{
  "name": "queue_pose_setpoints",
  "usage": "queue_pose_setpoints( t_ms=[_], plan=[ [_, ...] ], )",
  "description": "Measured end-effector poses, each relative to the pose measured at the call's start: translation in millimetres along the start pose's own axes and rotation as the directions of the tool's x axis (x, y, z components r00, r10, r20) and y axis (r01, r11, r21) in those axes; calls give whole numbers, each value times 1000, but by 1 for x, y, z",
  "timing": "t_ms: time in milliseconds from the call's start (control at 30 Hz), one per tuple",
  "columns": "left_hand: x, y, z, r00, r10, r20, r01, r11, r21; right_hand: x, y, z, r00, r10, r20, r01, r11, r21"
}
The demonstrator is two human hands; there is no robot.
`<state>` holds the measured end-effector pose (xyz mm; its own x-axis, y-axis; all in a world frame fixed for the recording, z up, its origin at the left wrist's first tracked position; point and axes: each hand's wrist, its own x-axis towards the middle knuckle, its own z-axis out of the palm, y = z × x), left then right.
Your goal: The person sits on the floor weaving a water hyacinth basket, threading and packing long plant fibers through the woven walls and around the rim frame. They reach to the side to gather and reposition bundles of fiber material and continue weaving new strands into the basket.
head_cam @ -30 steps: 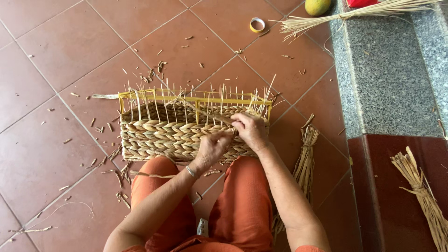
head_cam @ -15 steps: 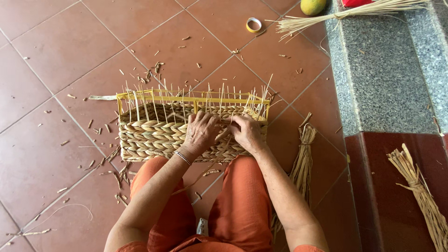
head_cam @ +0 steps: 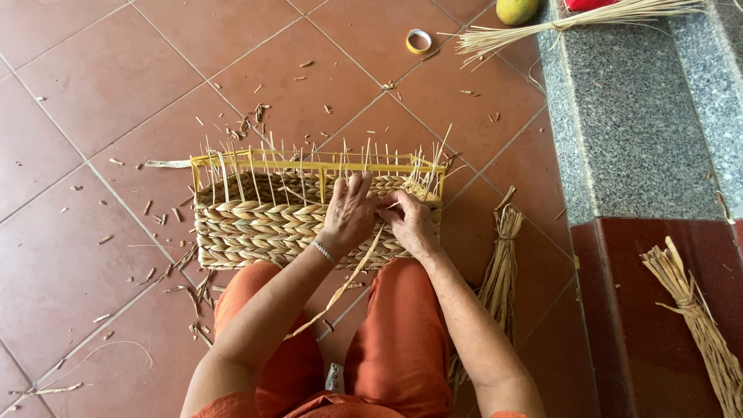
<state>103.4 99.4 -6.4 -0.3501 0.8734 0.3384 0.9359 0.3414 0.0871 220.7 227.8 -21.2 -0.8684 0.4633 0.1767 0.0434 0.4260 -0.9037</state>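
A half-woven straw basket on a yellow wire frame stands on the tiled floor in front of my knees, thin uprights sticking out of its top. My left hand lies on the basket's near wall with fingers curled over the upper woven rows. My right hand sits just beside it, pinching a flat straw strand that trails down between my orange-clad legs.
A bundle of straw lies by my right knee and another on the dark red step. A stone ledge runs along the right, with a thin reed bundle, a tape roll and a green fruit at the far end. Straw scraps litter the tiles.
My left hand has moved up from the basket's lower edge onto its upper rows, close beside the right hand. A loose strand now hangs down between my legs.
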Motion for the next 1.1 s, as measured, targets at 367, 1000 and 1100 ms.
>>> queue_pose_setpoints(
  t_ms=[367,1000,1100],
  plan=[
    [36,15,-12,893,50,447,-219,917,333,-1,22,3,970,-220,-106,175,929,-325],
    [-27,-24,21,936,-349,48,322,793,-518,13,19,6,951,-298,-82,260,914,-312],
    [-34,-30,9,929,-350,124,356,749,-559,24,23,17,978,-193,-84,158,937,-311]
  ],
)
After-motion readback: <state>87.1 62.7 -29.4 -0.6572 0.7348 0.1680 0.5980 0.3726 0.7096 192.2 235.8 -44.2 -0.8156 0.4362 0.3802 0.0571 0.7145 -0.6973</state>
